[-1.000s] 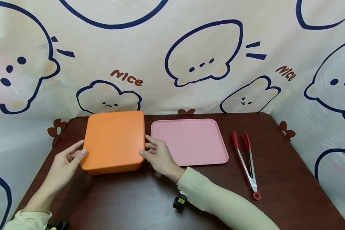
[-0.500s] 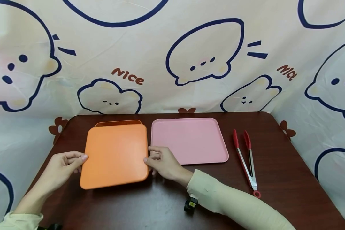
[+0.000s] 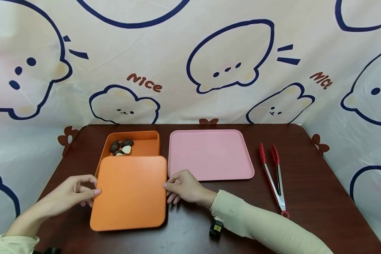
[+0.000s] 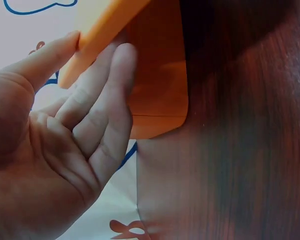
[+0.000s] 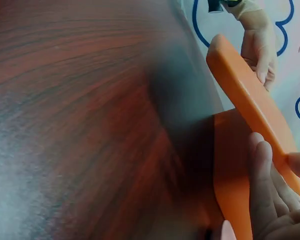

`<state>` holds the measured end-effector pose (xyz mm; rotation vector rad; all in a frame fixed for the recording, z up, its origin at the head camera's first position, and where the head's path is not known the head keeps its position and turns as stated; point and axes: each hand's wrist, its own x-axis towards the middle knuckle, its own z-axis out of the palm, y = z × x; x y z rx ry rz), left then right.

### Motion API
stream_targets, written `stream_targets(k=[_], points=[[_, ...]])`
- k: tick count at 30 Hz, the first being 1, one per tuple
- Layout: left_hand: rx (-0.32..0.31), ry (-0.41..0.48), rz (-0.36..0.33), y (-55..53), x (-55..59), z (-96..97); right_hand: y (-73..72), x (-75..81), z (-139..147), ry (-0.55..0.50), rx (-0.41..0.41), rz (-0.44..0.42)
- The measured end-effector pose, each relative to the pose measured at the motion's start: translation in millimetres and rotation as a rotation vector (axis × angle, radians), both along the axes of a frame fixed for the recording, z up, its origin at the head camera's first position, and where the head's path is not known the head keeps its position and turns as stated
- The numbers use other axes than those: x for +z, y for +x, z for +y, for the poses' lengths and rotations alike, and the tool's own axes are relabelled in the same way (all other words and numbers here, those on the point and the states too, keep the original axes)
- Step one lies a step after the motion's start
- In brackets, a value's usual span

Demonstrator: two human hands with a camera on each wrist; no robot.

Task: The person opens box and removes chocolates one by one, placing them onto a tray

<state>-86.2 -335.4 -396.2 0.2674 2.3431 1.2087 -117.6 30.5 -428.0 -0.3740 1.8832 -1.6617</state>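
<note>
Both hands hold an orange lid (image 3: 130,194) by its left and right edges, raised above the near part of an orange box (image 3: 146,145). My left hand (image 3: 71,192) pinches the left edge, thumb on top and fingers beneath; the left wrist view shows the same grip on the lid (image 4: 102,30). At the opposite edge, my right hand (image 3: 187,188) pinches with its thumb over the lid (image 5: 255,100). Several dark and cream-white pieces (image 3: 122,147) lie in the box's far left part. The lid hides the box's near part in the head view.
A pink tray (image 3: 209,155) lies right of the box on the dark wooden table (image 3: 209,218). Farther right are red-tipped metal tongs (image 3: 273,178), spread apart. A white cloth with cartoon drawings (image 3: 177,53) surrounds the table's back and sides.
The lid has come off the box and moved toward the near table edge, held in both hands. The box's far part and the pieces inside have come into view.
</note>
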Motion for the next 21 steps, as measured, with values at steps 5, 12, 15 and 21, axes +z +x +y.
stream_targets(k=[5,12,15,21], points=[[-0.022,0.010,-0.055,0.4,-2.6,-4.9,7.0,-4.7,-2,0.043,0.054,-0.005],[-0.066,0.010,-0.188,-0.7,-6.2,-14.2,15.4,-9.4,-7,0.071,0.122,-0.063],[-0.095,0.022,-0.235,0.4,-9.8,-18.8,18.3,-9.9,-9,0.076,0.155,-0.076],[-0.190,0.078,-0.284,2.1,-15.5,-26.0,25.0,-9.3,-14,0.109,0.223,-0.124]])
